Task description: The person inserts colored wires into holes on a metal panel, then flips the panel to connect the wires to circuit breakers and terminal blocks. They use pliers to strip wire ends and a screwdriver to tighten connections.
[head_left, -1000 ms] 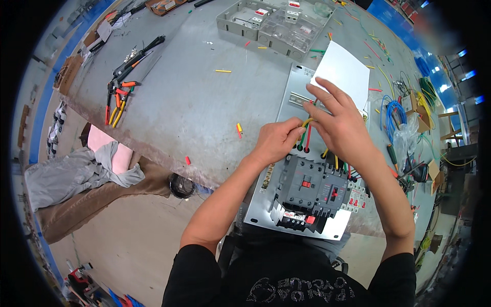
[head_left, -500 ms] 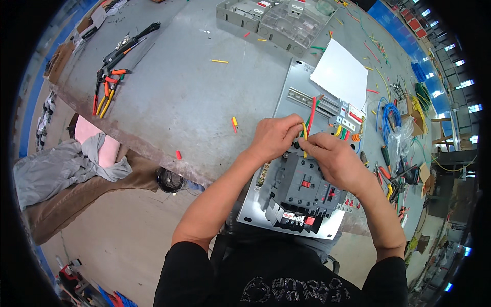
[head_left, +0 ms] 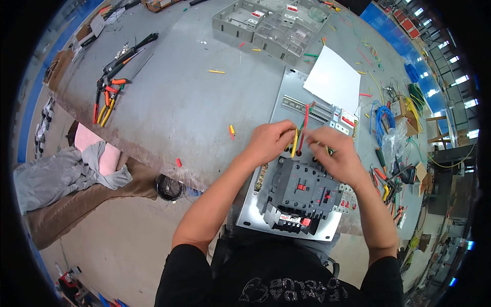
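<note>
Now both hands are sitting lower than a second ago, down at the top edge of the grey contactor (head_left: 302, 192) on the metal mounting plate (head_left: 286, 102). The left hand (head_left: 268, 140) is pinching a yellow wire (head_left: 294, 143), fingers closed on it; the right hand (head_left: 332, 153) is blurring, so its grip is unclear. A red wire (head_left: 305, 125) is rising between them, crowding the terminals. White paper (head_left: 333, 79) and pliers (head_left: 110, 94) are lying well apart.

An electrical workshop — steel bench (head_left: 174, 112), pliers (head_left: 110, 94), wire coils (head_left: 381, 120), cut wire scraps (head_left: 231, 131).
</note>
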A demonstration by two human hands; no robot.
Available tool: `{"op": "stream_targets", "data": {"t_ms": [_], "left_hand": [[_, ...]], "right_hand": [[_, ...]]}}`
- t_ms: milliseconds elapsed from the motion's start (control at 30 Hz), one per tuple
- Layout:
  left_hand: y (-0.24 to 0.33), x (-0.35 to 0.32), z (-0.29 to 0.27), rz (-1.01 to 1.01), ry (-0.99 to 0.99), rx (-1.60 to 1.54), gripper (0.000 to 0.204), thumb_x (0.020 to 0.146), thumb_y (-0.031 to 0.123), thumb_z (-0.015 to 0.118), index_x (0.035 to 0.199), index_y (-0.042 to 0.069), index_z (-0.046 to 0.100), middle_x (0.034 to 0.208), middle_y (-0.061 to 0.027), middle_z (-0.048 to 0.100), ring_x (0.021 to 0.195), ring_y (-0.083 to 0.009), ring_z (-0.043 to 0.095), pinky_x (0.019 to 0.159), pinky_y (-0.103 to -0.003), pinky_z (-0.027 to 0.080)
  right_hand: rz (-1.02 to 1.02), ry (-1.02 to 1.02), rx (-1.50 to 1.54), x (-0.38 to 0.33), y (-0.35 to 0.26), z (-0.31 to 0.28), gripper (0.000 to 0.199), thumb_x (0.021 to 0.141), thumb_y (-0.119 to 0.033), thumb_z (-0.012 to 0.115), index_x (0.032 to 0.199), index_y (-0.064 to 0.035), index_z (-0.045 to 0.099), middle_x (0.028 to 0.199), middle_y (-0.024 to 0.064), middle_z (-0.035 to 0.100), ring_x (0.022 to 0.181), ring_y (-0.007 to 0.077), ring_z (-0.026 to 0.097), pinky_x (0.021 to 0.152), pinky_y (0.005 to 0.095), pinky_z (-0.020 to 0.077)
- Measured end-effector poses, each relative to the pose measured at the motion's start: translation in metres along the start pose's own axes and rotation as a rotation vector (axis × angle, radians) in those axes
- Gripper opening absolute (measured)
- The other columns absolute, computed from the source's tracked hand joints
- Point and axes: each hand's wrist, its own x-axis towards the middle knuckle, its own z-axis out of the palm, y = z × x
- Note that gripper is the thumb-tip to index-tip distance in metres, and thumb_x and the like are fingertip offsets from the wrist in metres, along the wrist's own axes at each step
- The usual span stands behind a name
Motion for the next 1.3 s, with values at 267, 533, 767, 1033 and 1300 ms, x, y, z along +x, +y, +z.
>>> {"op": "stream_targets", "data": {"t_ms": [267, 533, 767, 1033, 1300], "left_hand": [[0.000, 0.006, 0.001, -0.062, -0.123, -0.265, 0.025, 0.107, 0.020, 0.072, 0.122, 0.000, 0.073, 0.093, -0.0005, 0.072, 0.083, -0.0083, 0.063, 0.074, -0.028, 0.053], [0.007, 0.010, -0.006, -0.115, -0.170, -0.228, 0.023, 0.106, 0.019, 0.074, 0.118, -0.001, 0.076, 0.092, -0.0014, 0.072, 0.083, -0.0084, 0.062, 0.077, -0.030, 0.053], [0.003, 0.004, 0.002, -0.079, -0.100, -0.309, 0.020, 0.107, 0.015, 0.072, 0.118, -0.001, 0.077, 0.095, -0.0028, 0.075, 0.086, -0.0081, 0.063, 0.079, -0.029, 0.054], [-0.002, -0.002, 0.004, -0.043, -0.069, -0.331, 0.028, 0.103, 0.017, 0.077, 0.125, 0.000, 0.076, 0.090, -0.0020, 0.074, 0.081, -0.0062, 0.060, 0.073, -0.026, 0.052], [0.010, 0.006, 0.006, -0.052, -0.073, -0.202, 0.017, 0.101, 0.005, 0.073, 0.117, 0.001, 0.077, 0.097, -0.0066, 0.079, 0.087, -0.0101, 0.070, 0.080, -0.028, 0.058]], "right_hand": [[0.220, 0.241, 0.010, 0.050, 0.016, -0.003, 0.047, 0.087, -0.022, 0.086, 0.126, 0.0012, 0.074, 0.100, 0.0144, 0.075, 0.087, 0.0260, 0.072, 0.083, 0.0389, 0.0592], [0.076, 0.199, 0.002, 0.060, 0.004, -0.010, 0.025, 0.087, -0.012, 0.081, 0.107, 0.0021, 0.078, 0.093, 0.0130, 0.073, 0.085, 0.0237, 0.072, 0.079, 0.0358, 0.0577], [0.178, 0.022, -0.290, 0.084, 0.004, -0.014, 0.019, 0.083, -0.015, 0.075, 0.096, -0.0013, 0.078, 0.098, 0.0162, 0.075, 0.090, 0.0355, 0.074, 0.083, 0.0436, 0.0596], [-0.209, 0.119, -0.305, 0.064, 0.003, -0.025, 0.012, 0.077, -0.008, 0.079, 0.088, -0.0061, 0.074, 0.104, 0.0103, 0.069, 0.103, 0.0317, 0.068, 0.084, 0.0429, 0.0551], [-0.069, 0.163, -0.004, 0.002, -0.009, -0.019, 0.010, 0.083, -0.003, 0.079, 0.091, -0.0048, 0.075, 0.097, 0.0095, 0.065, 0.088, 0.0303, 0.068, 0.073, 0.0416, 0.0554]]}}
